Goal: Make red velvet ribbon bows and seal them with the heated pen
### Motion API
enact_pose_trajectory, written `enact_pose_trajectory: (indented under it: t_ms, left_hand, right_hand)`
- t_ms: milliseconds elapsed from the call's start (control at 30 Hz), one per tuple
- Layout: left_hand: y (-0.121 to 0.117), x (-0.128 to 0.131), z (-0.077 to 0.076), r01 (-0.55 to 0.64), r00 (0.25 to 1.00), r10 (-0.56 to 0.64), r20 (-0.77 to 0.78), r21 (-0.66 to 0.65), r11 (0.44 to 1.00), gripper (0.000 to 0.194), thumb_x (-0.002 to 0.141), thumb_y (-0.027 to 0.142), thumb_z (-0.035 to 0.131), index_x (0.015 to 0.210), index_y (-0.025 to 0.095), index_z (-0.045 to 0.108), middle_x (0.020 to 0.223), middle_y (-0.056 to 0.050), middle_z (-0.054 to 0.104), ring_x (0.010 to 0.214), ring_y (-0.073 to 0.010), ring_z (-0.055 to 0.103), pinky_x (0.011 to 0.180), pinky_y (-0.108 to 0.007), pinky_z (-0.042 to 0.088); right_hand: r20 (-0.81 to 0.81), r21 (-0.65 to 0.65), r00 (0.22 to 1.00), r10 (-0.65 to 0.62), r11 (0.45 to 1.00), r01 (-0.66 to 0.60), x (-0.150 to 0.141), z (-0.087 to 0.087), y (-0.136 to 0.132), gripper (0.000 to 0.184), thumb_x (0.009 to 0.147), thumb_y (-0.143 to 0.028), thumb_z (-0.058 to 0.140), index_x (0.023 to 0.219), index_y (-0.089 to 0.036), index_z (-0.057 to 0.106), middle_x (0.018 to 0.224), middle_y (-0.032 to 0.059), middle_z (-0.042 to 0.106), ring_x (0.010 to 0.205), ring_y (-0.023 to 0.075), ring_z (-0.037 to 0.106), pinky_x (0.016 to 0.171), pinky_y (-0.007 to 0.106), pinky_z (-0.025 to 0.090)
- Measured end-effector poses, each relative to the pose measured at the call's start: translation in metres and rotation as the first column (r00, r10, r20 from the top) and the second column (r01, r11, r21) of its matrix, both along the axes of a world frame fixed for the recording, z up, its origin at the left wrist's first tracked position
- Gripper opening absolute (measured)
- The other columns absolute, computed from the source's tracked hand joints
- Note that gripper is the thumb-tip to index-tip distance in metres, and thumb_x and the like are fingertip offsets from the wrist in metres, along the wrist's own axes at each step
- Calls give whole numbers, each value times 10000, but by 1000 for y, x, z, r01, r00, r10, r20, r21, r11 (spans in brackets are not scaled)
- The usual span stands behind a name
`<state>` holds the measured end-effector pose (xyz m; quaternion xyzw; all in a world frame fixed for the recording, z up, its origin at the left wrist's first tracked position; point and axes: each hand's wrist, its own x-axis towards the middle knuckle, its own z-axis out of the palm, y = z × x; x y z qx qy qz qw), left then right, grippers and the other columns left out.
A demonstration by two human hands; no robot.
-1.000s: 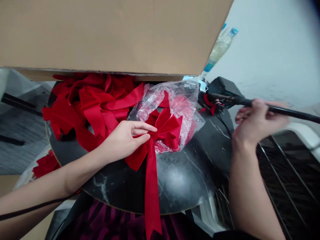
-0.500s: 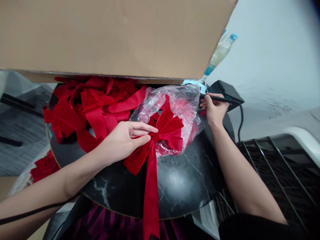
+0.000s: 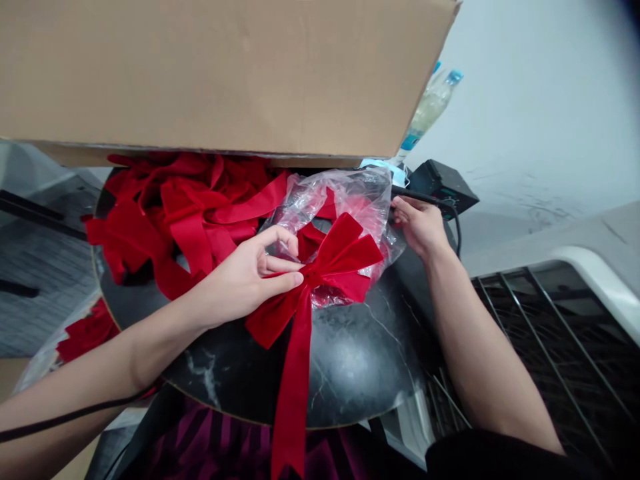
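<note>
Over the black table [image 3: 360, 363], the left hand [image 3: 245, 280] pinches the red bow [image 3: 345, 257] near its centre; the right hand [image 3: 423, 227] probably grips that black rod [image 3: 417, 195]. Steadying step, I'd say; next wants a firm pinch.

Single view, worn on my head, looking forward and tipped down. Sits near, above the round table [image 3: 357, 363]: my left forearm [image 3: 137, 350] enters from lower left, left hand [image 3: 250, 277] about mid-view; my right forearm [image 3: 483, 347] from lower right, right hand [image 3: 424, 227] right of centre. Cardboard box [image 3: 225, 73] fills most of the top; pale wall [image 3: 540, 107] behind, upper right.
</note>
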<state>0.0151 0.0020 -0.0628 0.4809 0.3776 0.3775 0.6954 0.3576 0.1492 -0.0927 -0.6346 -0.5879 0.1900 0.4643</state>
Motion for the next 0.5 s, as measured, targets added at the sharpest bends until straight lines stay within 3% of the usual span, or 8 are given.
enact_pose_trajectory:
  t_ms: [167,200,233,267,300,367,433,500]
  left_hand:
    - [4,-4,-1,35,999,-34,6,-35,999,344,838,165,744,925,232,418,747,27,736,590,-70,663,596,-150,465]
    - [4,-5,-1,33,999,-34,-9,-42,999,350,838,168,752,935,229,421,750,26,734,590,-67,655,596,-149,464]
    - [4,-6,0,37,999,-38,-19,-49,998,353,839,174,758,950,227,426,755,23,732,596,-71,655,599,-154,470]
    - [3,-6,2,52,998,-54,-22,-58,997,356,841,180,761,968,228,432,766,18,733,609,-80,661,606,-166,483]
    - [2,-6,5,73,997,-74,-15,-65,995,359,844,183,762,983,231,436,771,16,733,620,-91,668,610,-177,493]
    - [-1,-6,13,123,992,-122,18,-81,989,353,855,184,758,1007,243,445,765,22,728,626,-104,674,599,-183,495]
    - [-5,-8,24,159,987,-154,45,-124,979,316,870,190,745,1023,254,477,756,30,720,644,-112,687,589,-177,497]
    - [-9,-13,35,169,984,-154,88,-194,966,257,884,193,720,1047,258,532,801,20,730,751,-142,734,658,-206,554]
  right_hand:
    - [267,7,960,-86,996,87,-9,33,-91,225,792,-311,766,946,-149,745,801,92,725,835,258,690,885,432,552]
    - [340,37,936,-93,996,86,-19,43,-114,211,831,-299,736,988,-158,751,883,101,735,871,257,683,931,441,531]
    - [494,114,863,-108,992,59,-31,53,-135,203,901,-305,669,1037,-177,747,911,92,733,834,237,676,913,434,536]
    - [586,171,807,-71,985,-37,-45,63,-153,228,930,-283,644,1121,-195,732,916,79,722,809,218,667,883,407,548]
    - [636,160,770,58,966,-205,-60,72,-168,290,930,-262,658,1214,-217,698,945,69,707,822,207,663,858,377,560]
    - [672,1,634,382,856,-517,-89,86,-183,449,936,-236,673,1378,-249,595,1175,104,650,1004,219,661,887,358,576]
    - [677,-116,492,547,740,-662,-109,93,-185,467,960,-197,636,1417,-242,552,1329,142,555,1156,239,618,900,360,585]
    - [689,-138,429,585,686,-714,-117,92,-178,383,982,-168,587,1361,-218,590,1360,156,520,1184,247,604,869,361,594]
